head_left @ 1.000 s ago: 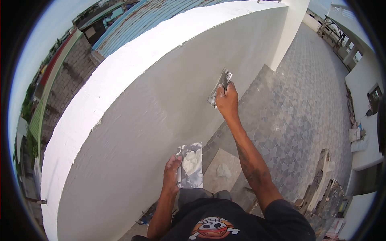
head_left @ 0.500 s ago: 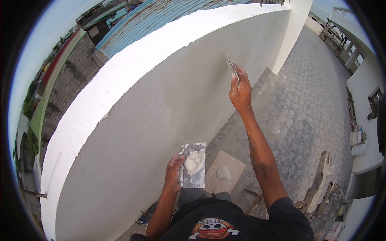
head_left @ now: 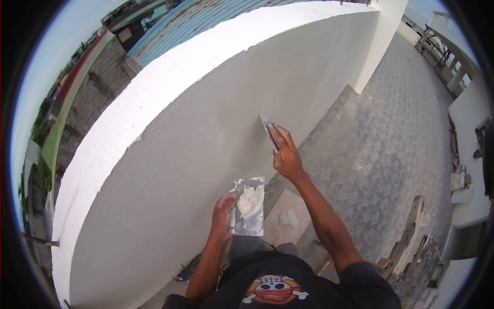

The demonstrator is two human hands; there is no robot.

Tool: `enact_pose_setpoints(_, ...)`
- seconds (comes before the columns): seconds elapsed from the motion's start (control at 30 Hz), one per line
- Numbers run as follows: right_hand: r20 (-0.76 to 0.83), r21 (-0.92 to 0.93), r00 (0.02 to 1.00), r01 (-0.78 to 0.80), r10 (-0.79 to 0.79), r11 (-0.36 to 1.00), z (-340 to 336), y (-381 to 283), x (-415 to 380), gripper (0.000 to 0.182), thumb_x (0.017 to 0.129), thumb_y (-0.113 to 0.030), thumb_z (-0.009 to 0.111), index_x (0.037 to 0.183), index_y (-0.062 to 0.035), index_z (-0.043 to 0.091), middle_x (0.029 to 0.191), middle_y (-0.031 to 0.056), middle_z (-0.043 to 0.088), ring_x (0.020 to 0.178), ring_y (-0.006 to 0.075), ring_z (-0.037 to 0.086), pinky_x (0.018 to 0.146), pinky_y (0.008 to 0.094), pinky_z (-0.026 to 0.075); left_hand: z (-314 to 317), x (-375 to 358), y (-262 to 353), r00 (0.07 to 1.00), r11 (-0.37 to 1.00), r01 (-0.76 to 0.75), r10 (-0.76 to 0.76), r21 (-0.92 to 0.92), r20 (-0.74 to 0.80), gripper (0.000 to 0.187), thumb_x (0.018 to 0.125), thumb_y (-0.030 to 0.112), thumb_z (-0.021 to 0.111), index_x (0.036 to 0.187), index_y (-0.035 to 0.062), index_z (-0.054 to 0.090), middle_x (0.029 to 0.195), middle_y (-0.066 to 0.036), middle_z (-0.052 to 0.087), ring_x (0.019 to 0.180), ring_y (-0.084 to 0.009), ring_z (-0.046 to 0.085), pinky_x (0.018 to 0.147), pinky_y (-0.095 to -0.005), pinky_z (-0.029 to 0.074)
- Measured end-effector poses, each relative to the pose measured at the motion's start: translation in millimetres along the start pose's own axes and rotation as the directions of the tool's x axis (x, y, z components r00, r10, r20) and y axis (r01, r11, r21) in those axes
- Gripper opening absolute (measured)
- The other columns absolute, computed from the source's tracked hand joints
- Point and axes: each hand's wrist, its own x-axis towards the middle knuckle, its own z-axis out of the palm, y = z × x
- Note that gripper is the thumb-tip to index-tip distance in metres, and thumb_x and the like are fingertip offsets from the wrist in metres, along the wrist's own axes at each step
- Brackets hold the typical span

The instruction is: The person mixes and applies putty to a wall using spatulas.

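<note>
My left hand (head_left: pixel 224 210) grips the edge of a flat rectangular plate (head_left: pixel 252 225) that carries a mound of white putty (head_left: pixel 250 201). Out in front, my right hand (head_left: pixel 286 153) is closed on a thin putty knife (head_left: pixel 268 132), its blade tilted against or very near the grey wall (head_left: pixel 170 170); contact is hard to make out. A darker, damp-looking patch (head_left: pixel 239 121) covers the wall around the blade. The wall's top edge (head_left: pixel 118 139) is bright white.
On the stone-patterned floor (head_left: pixel 370 139) below lies a beige board (head_left: pixel 282 219) with a lump of white material (head_left: pixel 288 218). Wooden planks (head_left: pixel 406 237) lie to the right. A white pillar (head_left: pixel 378 46) stands at the wall's far end. Roofs (head_left: pixel 170 31) show beyond the wall.
My right hand has come down and to the left along the wall with the putty knife, closer to my body. The plate in my left hand has risen slightly.
</note>
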Motion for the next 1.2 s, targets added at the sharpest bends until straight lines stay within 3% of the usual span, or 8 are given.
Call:
enact_pose_setpoints(0.17,-0.120,0.220,0.869,-0.448,0.480,0.866,-31,2,28,0.039,0.089,0.004,0.043,0.128,0.0040,0.050,0.110,0.0186,0.059,0.090,0.0275,0.061,0.085,0.0363,0.049,19,-10,15,0.997,1.000,-0.022,0.022,-0.007,0.074,0.040,0.097,0.017,0.055,0.129,-0.0053,0.046,0.115,-0.013,0.062,0.099,-0.0199,0.066,0.086,-0.0319,0.055)
enact_pose_setpoints(0.23,-0.285,0.193,0.837,-0.427,0.467,0.883,-35,26,62,0.027,0.095,-0.002,0.042,0.119,0.0048,0.051,0.097,0.0152,0.060,0.078,0.0257,0.059,0.076,0.0365,0.048,16,-7,13,0.996,1.000,-0.010,0.011,-0.011,0.084,0.037,0.097,0.017,0.055,0.126,-0.0042,0.048,0.114,-0.013,0.063,0.097,-0.0197,0.066,0.085,-0.0319,0.056)
enact_pose_setpoints(0.33,-0.148,0.276,0.727,-0.620,0.670,0.734,-46,32,112,0.024,0.093,-0.001,0.044,0.116,0.0053,0.051,0.103,0.0170,0.059,0.086,0.0288,0.060,0.078,0.0372,0.048,17,-9,13,0.997,1.000,-0.011,0.012,-0.012,0.080,0.035,0.097,0.017,0.055,0.125,-0.0032,0.049,0.113,-0.013,0.063,0.097,-0.0195,0.067,0.085,-0.0319,0.056)
enact_pose_setpoints(0.43,-0.160,0.113,0.811,-0.551,0.563,0.826,-41,17,129,0.031,0.091,0.000,0.045,0.121,0.0055,0.050,0.112,0.0199,0.056,0.094,0.0328,0.060,0.082,0.0396,0.049,14,-5,9,0.997,0.999,-0.022,0.025,-0.037,0.067,0.036,0.097,0.017,0.055,0.126,-0.0031,0.049,0.113,-0.013,0.064,0.098,-0.0196,0.066,0.085,-0.0320,0.056)
enact_pose_setpoints(0.63,-0.173,-0.074,0.984,0.022,-0.035,0.997,-32,-19,81,0.033,0.093,0.000,0.049,0.126,0.0042,0.051,0.116,0.0191,0.057,0.099,0.0315,0.059,0.083,0.0379,0.049,11,-4,4,0.998,0.998,-0.023,0.027,-0.061,0.065,0.042,0.096,0.017,0.056,0.130,-0.0050,0.045,0.113,-0.014,0.064,0.097,-0.0200,0.067,0.084,-0.0316,0.056)
enact_pose_setpoints(0.73,-0.058,-0.013,0.994,0.092,-0.092,0.996,-50,-19,74,0.043,0.089,0.005,0.044,0.131,0.0009,0.050,0.124,0.0204,0.054,0.110,0.0356,0.058,0.091,0.0400,0.050,12,-5,7,0.996,0.998,-0.020,0.026,-0.067,0.083,0.038,0.097,0.016,0.056,0.127,-0.0039,0.048,0.112,-0.013,0.064,0.096,-0.0196,0.067,0.084,-0.0308,0.056)
enact_pose_setpoints(0.87,-0.211,0.060,0.959,-0.182,0.190,0.982,-65,0,103,0.049,0.085,0.009,0.045,0.133,-0.0019,0.049,0.126,0.0187,0.054,0.112,0.0357,0.058,0.094,0.0405,0.050,12,-3,6,0.996,0.998,-0.024,0.029,-0.058,0.085,0.032,0.097,0.016,0.055,0.123,-0.0019,0.052,0.111,-0.012,0.065,0.096,-0.0188,0.067,0.083,-0.0305,0.056)
enact_pose_setpoints(1.2,-0.220,-0.169,0.959,0.142,-0.178,0.975,-26,13,97,0.061,0.074,0.017,0.044,0.133,0.0013,0.049,0.128,0.0182,0.052,0.119,0.0376,0.053,0.101,0.0413,0.048,14,-9,10,0.996,0.998,-0.033,0.038,-0.059,0.082,0.031,0.097,0.017,0.055,0.122,-0.0016,0.053,0.108,-0.011,0.066,0.094,-0.0185,0.068,0.082,-0.0309,0.056)
